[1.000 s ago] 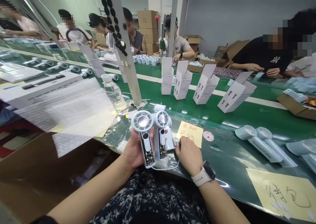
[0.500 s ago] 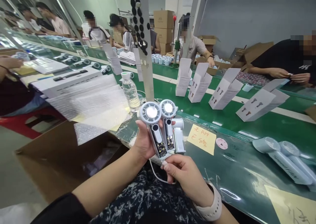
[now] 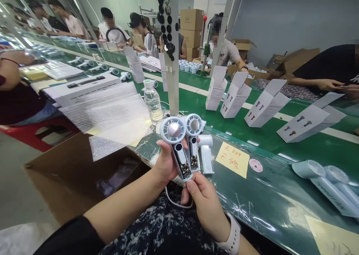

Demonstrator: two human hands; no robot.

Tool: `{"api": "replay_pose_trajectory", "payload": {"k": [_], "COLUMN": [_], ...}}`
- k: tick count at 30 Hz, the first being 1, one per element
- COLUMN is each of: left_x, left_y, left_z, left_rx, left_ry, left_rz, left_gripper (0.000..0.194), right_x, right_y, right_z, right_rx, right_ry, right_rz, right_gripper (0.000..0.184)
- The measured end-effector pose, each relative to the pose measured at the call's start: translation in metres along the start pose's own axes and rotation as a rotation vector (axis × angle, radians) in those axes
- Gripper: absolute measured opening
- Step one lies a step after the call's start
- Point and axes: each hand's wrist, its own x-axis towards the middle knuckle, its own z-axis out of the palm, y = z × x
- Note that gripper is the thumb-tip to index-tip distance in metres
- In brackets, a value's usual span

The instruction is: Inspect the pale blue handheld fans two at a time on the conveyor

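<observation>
Two handheld fans (image 3: 181, 159) sit upright in my left hand (image 3: 167, 161), just above the near edge of the green assembly belt (image 3: 269, 150). My left fingers wrap broadly behind their handles, while my right hand (image 3: 203, 199) closes in a narrow pinch on the lower end of the nearer handle. A thin white cable (image 3: 175, 202) loops below. The matte, pale plastic handles lie open, exposing dark circuit boards, and no cover shows over them; round ribbed rims circle brushed silver hubs. Just right stands a smooth third fan handle (image 3: 206, 159), though I cannot tell whether it is held. Across the belt, four white cartons (image 3: 215, 88) stand with flaps raised, their contents hidden. At the right, more closed fans (image 3: 325, 187) lie on the glossy belt, beside a handwritten yellow note (image 3: 232, 159).
</observation>
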Motion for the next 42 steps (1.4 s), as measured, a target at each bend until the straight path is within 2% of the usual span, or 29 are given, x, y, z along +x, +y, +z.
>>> {"api": "replay_pose_trajectory", "payload": {"k": [3, 6, 11, 16, 19, 22, 25, 28, 29, 31, 33, 34, 36, 39, 42], "left_x": [0.003, 0.005, 0.003, -0.003, -0.003, 0.003, 0.01, 0.008, 0.005, -0.002, -0.005, -0.006, -0.003, 0.003, 0.003], "left_y": [0.003, 0.006, 0.007, 0.001, -0.002, 0.0, 0.007, 0.012, 0.013, 0.012, 0.01, 0.009, 0.005, 0.0, -0.001], "left_z": [0.0, 0.002, 0.007, 0.009, 0.007, 0.004, 0.003, 0.003, 0.003, 0.003, 0.002, 0.001, -0.003, -0.01, -0.012], "left_rx": [-0.063, -0.151, -0.129, -0.057, -0.019, 0.013, 0.054, 0.1, 0.133, 0.238, 0.35, 0.385, 0.395, 0.309, 0.222], "left_ry": [-0.006, 0.033, 0.009, -0.019, -0.041, -0.047, 0.004, -0.051, -0.114, -0.265, -0.373, -0.392, -0.351, -0.231, -0.246], "left_rz": [-0.05, -0.073, -0.07, -0.035, -0.048, -0.038, 0.063, 0.054, 0.008, -0.105, -0.182, -0.207, -0.241, -0.317, -0.404], "left_gripper": [0.066, 0.065, 0.064, 0.067, 0.068, 0.07, 0.064, 0.048, 0.042, 0.04, 0.057, 0.065, 0.064, 0.04, 0.038], "right_x": [-0.001, -0.002, -0.002, -0.002, -0.003, -0.004, -0.004, -0.001, 0.0, 0.002, 0.003, 0.003, 0.002, 0.001, 0.0], "right_y": [-0.005, -0.009, -0.008, 0.002, 0.003, -0.005, -0.017, -0.022, -0.021, -0.018, -0.013, -0.011, -0.011, -0.018, -0.029], "right_z": [-0.007, -0.012, -0.014, -0.008, -0.008, -0.019, -0.037, -0.052, -0.054, -0.056, -0.056, -0.056, -0.059, -0.068, -0.074], "right_rx": [-0.184, -0.222, -0.191, 0.046, 0.039, -0.102, -0.287, -0.468, -0.46, -0.281, -0.003, 0.111, 0.238, 0.259, 0.287], "right_ry": [-0.004, 0.008, 0.101, 0.166, 0.15, 0.147, 0.271, 0.511, 0.517, 0.359, 0.172, 0.137, 0.18, 0.318, 0.393], "right_rz": [-0.151, -0.256, -0.097, -0.01, -0.007, -0.113, -0.251, -0.277, -0.27, -0.239, -0.204, -0.195, -0.18, -0.082, -0.029], "right_gripper": [0.036, 0.035, 0.037, 0.047, 0.044, 0.041, 0.042, 0.024, 0.025, 0.043, 0.045, 0.043, 0.043, 0.044, 0.035]}}
